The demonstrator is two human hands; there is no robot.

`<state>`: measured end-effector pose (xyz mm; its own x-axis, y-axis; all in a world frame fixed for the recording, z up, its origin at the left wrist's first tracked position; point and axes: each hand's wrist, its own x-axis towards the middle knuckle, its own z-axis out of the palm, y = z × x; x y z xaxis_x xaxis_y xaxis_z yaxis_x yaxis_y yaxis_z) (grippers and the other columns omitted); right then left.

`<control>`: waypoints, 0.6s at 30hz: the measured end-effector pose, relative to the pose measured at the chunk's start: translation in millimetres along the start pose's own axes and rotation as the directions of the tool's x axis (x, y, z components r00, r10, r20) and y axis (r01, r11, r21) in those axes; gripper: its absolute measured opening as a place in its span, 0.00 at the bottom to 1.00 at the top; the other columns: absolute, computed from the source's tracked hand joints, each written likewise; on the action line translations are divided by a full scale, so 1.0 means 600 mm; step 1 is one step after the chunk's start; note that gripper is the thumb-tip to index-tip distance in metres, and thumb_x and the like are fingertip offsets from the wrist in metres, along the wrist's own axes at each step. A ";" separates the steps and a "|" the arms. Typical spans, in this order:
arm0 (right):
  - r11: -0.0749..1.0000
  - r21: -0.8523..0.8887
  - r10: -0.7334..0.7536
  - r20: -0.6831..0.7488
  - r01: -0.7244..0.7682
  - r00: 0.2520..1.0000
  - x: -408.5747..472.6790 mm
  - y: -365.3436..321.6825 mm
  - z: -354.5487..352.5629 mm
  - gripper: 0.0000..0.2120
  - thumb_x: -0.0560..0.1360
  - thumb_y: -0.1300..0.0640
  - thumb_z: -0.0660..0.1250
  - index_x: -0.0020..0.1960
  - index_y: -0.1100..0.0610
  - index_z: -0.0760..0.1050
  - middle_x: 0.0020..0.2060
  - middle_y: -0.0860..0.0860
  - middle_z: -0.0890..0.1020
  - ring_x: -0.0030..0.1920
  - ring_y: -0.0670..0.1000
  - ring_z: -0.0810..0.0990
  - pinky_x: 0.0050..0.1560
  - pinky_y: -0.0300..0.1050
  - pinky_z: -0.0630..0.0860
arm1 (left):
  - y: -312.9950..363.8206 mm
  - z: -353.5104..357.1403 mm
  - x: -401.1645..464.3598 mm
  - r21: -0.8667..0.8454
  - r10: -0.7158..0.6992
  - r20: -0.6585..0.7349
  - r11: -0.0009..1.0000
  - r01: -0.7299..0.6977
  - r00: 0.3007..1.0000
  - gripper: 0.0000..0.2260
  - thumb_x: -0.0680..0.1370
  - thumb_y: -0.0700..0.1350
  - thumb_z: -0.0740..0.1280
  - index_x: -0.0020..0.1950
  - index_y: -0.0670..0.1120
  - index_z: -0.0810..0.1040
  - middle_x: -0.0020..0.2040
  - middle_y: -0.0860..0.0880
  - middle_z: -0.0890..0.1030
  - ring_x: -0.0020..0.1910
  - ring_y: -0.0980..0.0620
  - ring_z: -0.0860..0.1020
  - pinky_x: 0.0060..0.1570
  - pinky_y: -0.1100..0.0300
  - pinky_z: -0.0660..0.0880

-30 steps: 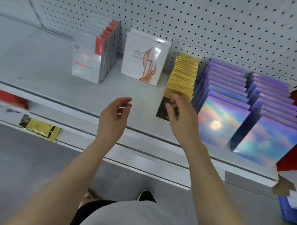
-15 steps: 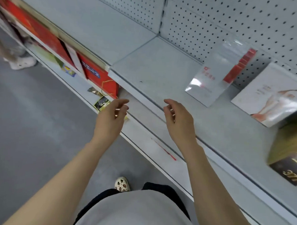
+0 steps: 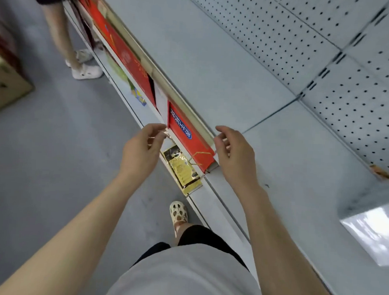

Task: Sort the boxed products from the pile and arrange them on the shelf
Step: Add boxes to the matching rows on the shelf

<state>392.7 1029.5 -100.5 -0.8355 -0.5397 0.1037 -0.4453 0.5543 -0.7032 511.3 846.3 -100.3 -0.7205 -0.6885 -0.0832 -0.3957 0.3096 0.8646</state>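
— Seen from above: left hand (image 3: 142, 153) and right hand (image 3: 234, 154) raised side by side over the front edge of a grey shelf (image 3: 215, 65), well apart from each other.

— Holding anything?

— Nothing. Fingers on both loosely curled and relaxed, thumbs near the fingertips, not pinching, not touching any box.

— And the boxed products?

— On the lower shelf (image 3: 143, 117), under the upper shelf's lip: a red box (image 3: 185, 135) with a blue oval label between the two hands, a gold-and-black foil box (image 3: 182, 170) lying flat just in front of it, near the left hand. Further along the same level, a row of red boxes (image 3: 118, 43) and something green, too blurred to name. At far right, on the upper shelf, a glossy silver-white box (image 3: 377, 233), cut off by the frame edge and blurred.

— Surroundings?

— White pegboard backing (image 3: 327, 41) behind the upper shelf. Grey floor (image 3: 44, 152). Below, a pale perforated clog (image 3: 179, 213), black shorts, a grey shirt. At top left, a second person's legs (image 3: 60, 30) in white clogs beside the shelving, and a cardboard carton (image 3: 7, 81) at the left edge.
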 end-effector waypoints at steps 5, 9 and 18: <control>0.999 0.010 -0.049 0.034 0.049 0.998 0.176 -0.055 0.047 0.14 0.83 0.51 0.59 0.67 0.49 0.73 0.55 0.45 0.79 0.49 0.40 0.77 0.53 0.39 0.77 | 0.003 -0.046 0.158 0.024 -0.030 -0.042 0.999 0.031 0.999 0.09 0.81 0.50 0.61 0.60 0.56 0.77 0.48 0.58 0.82 0.51 0.56 0.80 0.50 0.55 0.77; 0.998 0.018 -0.056 0.054 0.055 0.997 0.303 -0.099 0.095 0.14 0.82 0.52 0.59 0.67 0.50 0.74 0.53 0.45 0.79 0.48 0.41 0.76 0.55 0.43 0.77 | -0.006 -0.090 0.271 0.026 -0.042 -0.088 0.999 0.044 0.995 0.09 0.82 0.49 0.61 0.60 0.56 0.77 0.50 0.60 0.80 0.48 0.63 0.77 0.44 0.66 0.73; 0.999 0.033 -0.013 -0.027 0.014 1.000 0.553 -0.213 0.270 0.14 0.81 0.52 0.61 0.66 0.50 0.74 0.53 0.47 0.78 0.51 0.44 0.77 0.57 0.50 0.76 | -0.067 -0.252 0.575 0.027 0.066 -0.075 0.998 -0.064 0.995 0.12 0.81 0.46 0.62 0.64 0.52 0.76 0.54 0.56 0.78 0.47 0.68 0.75 0.41 0.78 0.68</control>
<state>224.8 676.7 -90.1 -0.8382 -0.5292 0.1318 -0.4458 0.5256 -0.7245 364.6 497.2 -89.0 -0.7005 -0.7136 0.0112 -0.3639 0.3706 0.8545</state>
